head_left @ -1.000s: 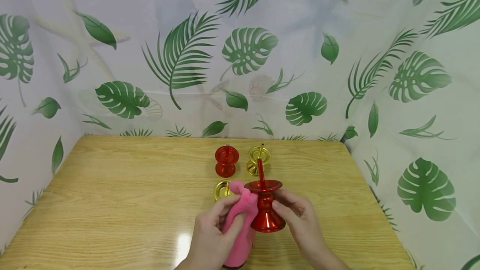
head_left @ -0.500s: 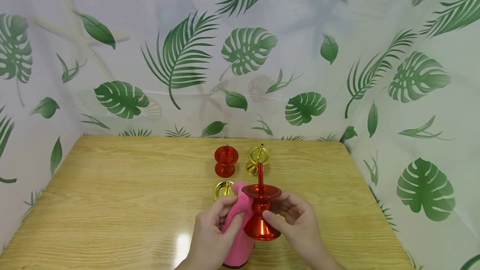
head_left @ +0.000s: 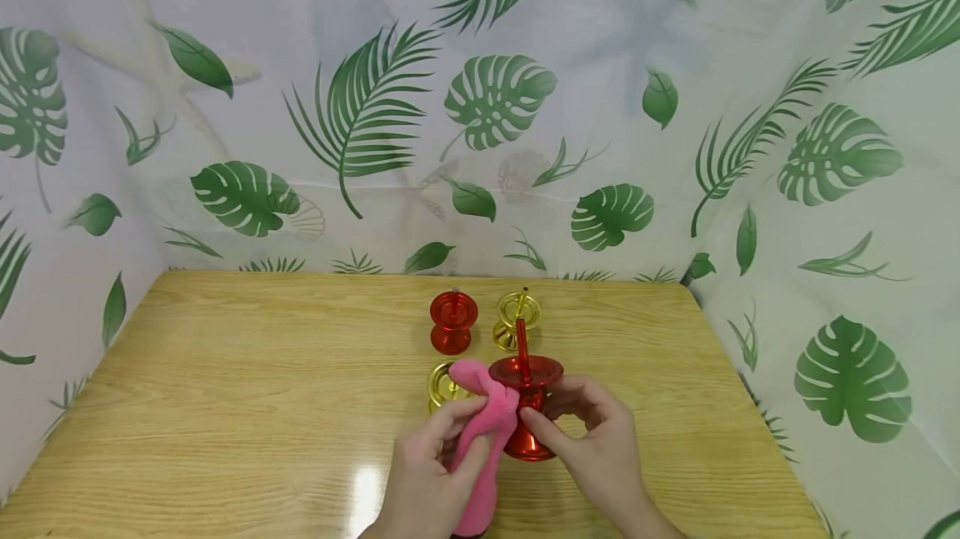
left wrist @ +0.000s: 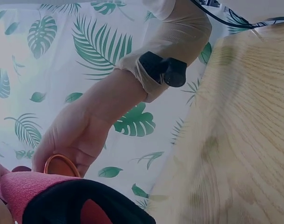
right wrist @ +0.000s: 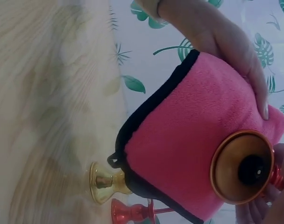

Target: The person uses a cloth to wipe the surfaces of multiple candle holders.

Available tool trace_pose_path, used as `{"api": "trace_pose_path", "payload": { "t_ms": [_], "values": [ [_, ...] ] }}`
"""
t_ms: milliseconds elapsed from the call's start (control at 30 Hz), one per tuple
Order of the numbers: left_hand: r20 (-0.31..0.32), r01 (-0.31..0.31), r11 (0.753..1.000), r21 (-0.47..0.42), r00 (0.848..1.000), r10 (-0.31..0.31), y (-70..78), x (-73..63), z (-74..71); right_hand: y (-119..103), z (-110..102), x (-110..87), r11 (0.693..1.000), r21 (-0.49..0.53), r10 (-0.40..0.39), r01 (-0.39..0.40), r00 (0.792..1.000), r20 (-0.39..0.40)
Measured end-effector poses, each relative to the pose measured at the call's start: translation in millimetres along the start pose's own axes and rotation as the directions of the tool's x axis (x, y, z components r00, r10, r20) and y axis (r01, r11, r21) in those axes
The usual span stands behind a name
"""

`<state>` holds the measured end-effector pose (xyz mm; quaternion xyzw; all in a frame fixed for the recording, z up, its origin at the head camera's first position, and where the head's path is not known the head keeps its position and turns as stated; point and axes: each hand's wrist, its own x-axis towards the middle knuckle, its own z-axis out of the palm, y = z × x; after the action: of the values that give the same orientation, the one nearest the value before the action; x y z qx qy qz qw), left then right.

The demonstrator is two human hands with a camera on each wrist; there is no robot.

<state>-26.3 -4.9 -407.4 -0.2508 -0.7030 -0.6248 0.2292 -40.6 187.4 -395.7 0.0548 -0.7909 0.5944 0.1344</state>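
Note:
Between both hands is a glossy red candle holder [head_left: 526,371], upright, with a wide dish and a thin spike on top. My right hand [head_left: 600,439] grips its stem from the right, thumb in front and fingers behind. A pink cloth [head_left: 480,476] with dark edging hangs from my left hand [head_left: 431,468], which pinches it against the holder's left side under the dish. In the right wrist view, the spread cloth [right wrist: 179,126] lies behind the holder's hollow base [right wrist: 229,172]. The left wrist view shows the base rim [left wrist: 61,165] beyond the cloth.
Behind the hands, a smaller red candle holder [head_left: 453,322] and a gold one [head_left: 506,334] stand on the wooden table [head_left: 247,389]. Another gold one [head_left: 442,381] is partly covered by the cloth. Leaf-print sheeting [head_left: 390,231] closes off the back and sides.
The red candle holder dipped toward me, then came back up. My right thumb has shifted up its stem. The cloth has bunched against the stem, its top corner flopping left over the gold holder.

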Motion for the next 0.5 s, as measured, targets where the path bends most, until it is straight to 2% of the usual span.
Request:
{"api": "trace_pose_path", "payload": {
  "t_ms": [100,167,233,300,400,500],
  "values": [
    [-0.007,-0.014,0.999,0.035,1.0,0.014,-1.9,-0.1,-0.6,-2,-3,1.4,0.987,0.061,0.147,-0.15,0.988,0.045],
    [-0.006,-0.009,0.999,0.052,1.0,0.01,-2.9,0.1,-1.1,-3,-6,2.7,0.959,0.12,0.247,-0.255,0.966,0.08],
    [-0.004,0.002,0.998,0.063,1.0,-0.002,-3.6,0.3,-1.7,-4,-8,3.6,0.933,0.16,0.305,-0.321,0.945,0.117],
    [-0.003,0.018,0.997,0.069,1.0,-0.018,-4.4,0.4,-2.1,-4,-10,4.1,0.919,0.179,0.328,-0.352,0.932,0.155],
    [-0.003,0.029,0.997,0.074,1.0,-0.029,-6.0,-0.1,-2.6,-5,-14,4.5,0.916,0.184,0.319,-0.356,0.926,0.201],
    [-0.009,0.004,0.996,0.09,1.0,-0.003,-8.7,-0.5,-3.0,-6,-17,4.9,0.919,0.188,0.3,-0.346,0.925,0.234]
  ]
}}
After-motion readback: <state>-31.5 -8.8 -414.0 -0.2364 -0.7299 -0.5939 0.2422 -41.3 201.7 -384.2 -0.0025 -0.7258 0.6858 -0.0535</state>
